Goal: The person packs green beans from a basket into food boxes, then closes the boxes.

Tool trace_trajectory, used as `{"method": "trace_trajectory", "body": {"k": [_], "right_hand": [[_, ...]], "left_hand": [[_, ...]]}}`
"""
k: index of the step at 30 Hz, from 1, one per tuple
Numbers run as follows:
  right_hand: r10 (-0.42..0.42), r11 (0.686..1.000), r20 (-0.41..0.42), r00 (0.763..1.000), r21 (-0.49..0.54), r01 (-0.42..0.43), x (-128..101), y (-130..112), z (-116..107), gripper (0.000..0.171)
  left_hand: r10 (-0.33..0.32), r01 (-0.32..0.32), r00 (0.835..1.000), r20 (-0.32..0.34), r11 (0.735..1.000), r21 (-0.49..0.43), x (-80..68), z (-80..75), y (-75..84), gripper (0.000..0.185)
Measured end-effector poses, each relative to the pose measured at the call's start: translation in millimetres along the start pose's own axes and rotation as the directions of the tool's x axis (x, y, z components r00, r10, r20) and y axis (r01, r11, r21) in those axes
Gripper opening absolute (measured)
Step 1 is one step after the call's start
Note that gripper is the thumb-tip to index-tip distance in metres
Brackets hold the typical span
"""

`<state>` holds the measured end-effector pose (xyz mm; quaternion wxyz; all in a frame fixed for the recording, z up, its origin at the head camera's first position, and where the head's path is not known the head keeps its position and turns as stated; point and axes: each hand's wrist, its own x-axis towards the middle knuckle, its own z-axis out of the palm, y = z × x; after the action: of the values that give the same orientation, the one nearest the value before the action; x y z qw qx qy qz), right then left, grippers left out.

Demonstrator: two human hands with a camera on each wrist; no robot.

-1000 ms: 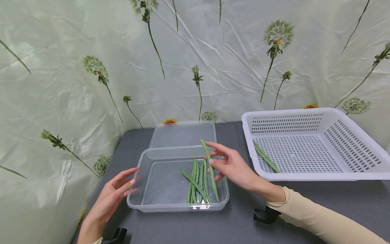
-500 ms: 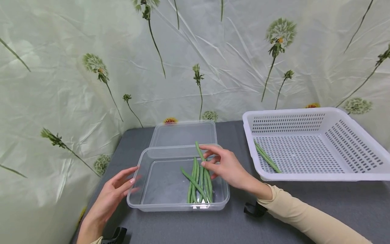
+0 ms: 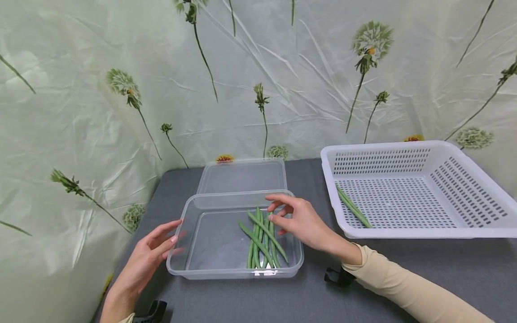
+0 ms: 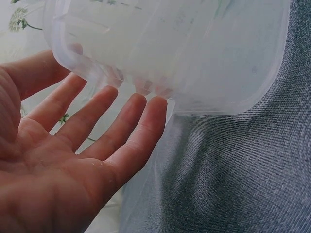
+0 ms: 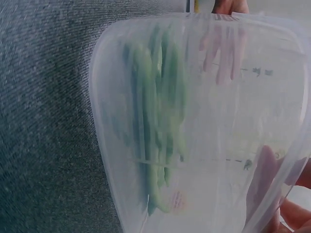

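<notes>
Several green beans (image 3: 256, 244) lie in the right part of a clear plastic container (image 3: 214, 233), two of them slanting across the others. My right hand (image 3: 302, 223) hovers at the container's right side, thumb and forefinger apart with nothing between them. Its fingers reach over the rim, close above the beans. At the left wall rests my left hand (image 3: 141, 260), its relaxed fingertips against the outside of the container, as the left wrist view shows. Through the cloudy wall in the right wrist view, the bean pile (image 5: 158, 107) appears blurred.
A white perforated basket (image 3: 404, 233) stands at the right, with green beans (image 3: 352, 207) along its left side. Behind the container lies a clear lid (image 3: 242, 176) on the grey cloth (image 3: 311, 296). A floral curtain (image 3: 242, 67) closes off the back and left.
My right hand has moved slightly left and let go of a green bean, which now lies slantwise over the others in the container. My left hand has stayed at the left wall.
</notes>
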<state>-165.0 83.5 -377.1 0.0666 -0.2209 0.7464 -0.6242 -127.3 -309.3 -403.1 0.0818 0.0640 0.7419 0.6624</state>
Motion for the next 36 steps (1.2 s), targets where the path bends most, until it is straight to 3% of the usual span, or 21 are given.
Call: {"method": "trace_trajectory", "body": {"k": [15, 22, 36], "right_hand": [[-0.066, 0.992, 0.027, 0.997, 0.109, 0.063, -9, 1, -5, 0.045], [-0.090, 0.985, 0.032, 0.995, 0.148, 0.084, -21, -18, -8, 0.047], [-0.141, 0.979, -0.019, 0.990, 0.143, 0.142, -42, -46, -42, 0.046]], "left_hand": [[-0.002, 0.002, 1.000, 0.000, 1.000, -0.003, 1.3, 0.6, -0.4, 0.046], [0.001, -0.001, 1.000, 0.005, 1.000, 0.000, 0.5, -0.3, 0.2, 0.046], [0.014, -0.014, 1.000, 0.010, 1.000, -0.003, 0.5, -0.1, 0.8, 0.046]]}}
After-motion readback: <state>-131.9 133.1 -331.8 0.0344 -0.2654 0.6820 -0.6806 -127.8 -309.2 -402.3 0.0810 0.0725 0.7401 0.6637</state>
